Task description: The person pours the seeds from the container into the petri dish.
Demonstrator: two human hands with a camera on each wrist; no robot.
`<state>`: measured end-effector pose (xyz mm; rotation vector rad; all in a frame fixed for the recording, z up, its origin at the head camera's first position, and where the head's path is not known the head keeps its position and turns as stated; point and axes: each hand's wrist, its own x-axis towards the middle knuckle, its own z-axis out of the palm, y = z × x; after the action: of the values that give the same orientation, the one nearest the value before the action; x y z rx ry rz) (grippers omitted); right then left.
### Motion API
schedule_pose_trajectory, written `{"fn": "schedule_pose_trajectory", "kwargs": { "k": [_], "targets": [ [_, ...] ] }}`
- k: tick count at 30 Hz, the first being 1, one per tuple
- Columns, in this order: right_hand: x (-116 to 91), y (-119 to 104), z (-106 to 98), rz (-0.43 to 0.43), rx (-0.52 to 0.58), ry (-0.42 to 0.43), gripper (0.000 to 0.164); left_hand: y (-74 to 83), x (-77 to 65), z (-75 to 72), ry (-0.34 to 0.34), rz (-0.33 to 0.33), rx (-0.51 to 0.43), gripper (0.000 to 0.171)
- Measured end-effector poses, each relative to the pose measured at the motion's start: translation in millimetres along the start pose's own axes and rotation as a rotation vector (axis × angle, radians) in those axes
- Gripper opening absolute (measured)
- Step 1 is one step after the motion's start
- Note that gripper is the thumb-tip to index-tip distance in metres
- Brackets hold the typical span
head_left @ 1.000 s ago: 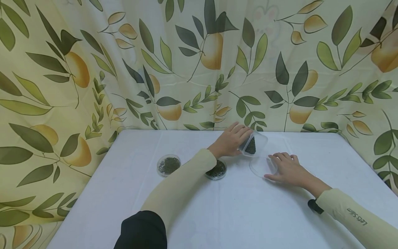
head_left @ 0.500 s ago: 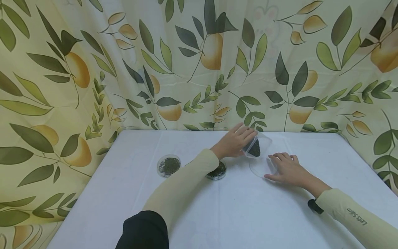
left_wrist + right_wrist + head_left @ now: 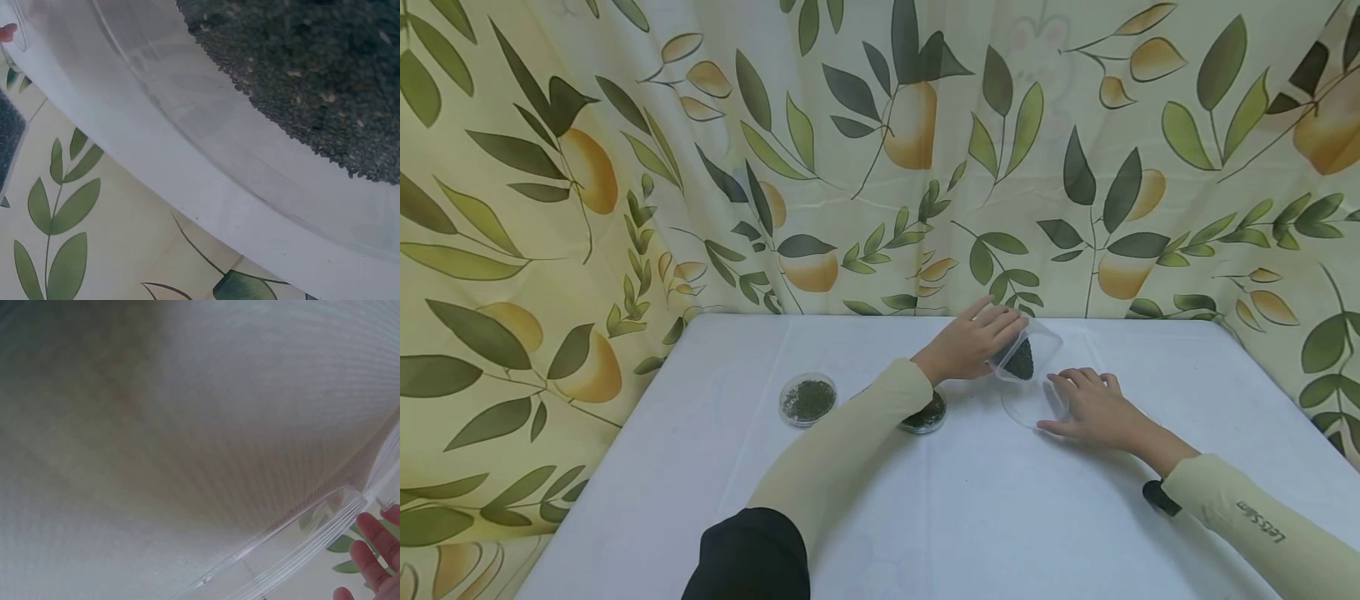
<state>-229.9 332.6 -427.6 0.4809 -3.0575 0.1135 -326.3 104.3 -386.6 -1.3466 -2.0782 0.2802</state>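
My left hand (image 3: 973, 340) grips a clear plastic box (image 3: 1047, 340), tilted to the right, with small dark seeds (image 3: 1020, 360) gathered in its lower corner. Just below the box stands a round clear dish (image 3: 1018, 414) with no seeds seen in it. Around that dish's right side curve the thumb and fingers of my right hand (image 3: 1097, 410); the right wrist view has its fingertips (image 3: 370, 545) at the clear rim. Under my left wrist is a second dish (image 3: 922, 429) of dark seeds, partly hidden by the sleeve and seen large in the left wrist view, its seeds (image 3: 300, 81) heaped inside.
A third round dish (image 3: 807, 400) of dark seeds stands left of my left forearm. The white-covered table (image 3: 985, 517) reaches back to a curtain (image 3: 865, 208) printed with leaves and fruit.
My left hand has moved slightly right with the box, and the seeds in it have shifted along. The right hand and the dishes stay where they were.
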Motion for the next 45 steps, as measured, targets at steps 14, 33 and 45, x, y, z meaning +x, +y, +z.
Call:
{"fn": "schedule_pose_trajectory", "kwargs": {
  "k": [14, 33, 45],
  "targets": [
    [-1.5, -1.0, -1.4, -0.006, 0.010, 0.008, 0.082, 1.6, 2.8, 2.1, 0.040, 0.019, 0.058, 0.071],
    [-1.1, 0.1, 0.1, -0.006, -0.001, 0.006, 0.084, 2.1, 4.8, 2.2, 0.048, 0.023, 0.059, 0.069],
    [-0.1, 1.3, 1.5, -0.007, 0.001, -0.001, 0.086, 4.2, 5.5, -0.9, 0.030, 0.020, 0.064, 0.071]
  ]
}}
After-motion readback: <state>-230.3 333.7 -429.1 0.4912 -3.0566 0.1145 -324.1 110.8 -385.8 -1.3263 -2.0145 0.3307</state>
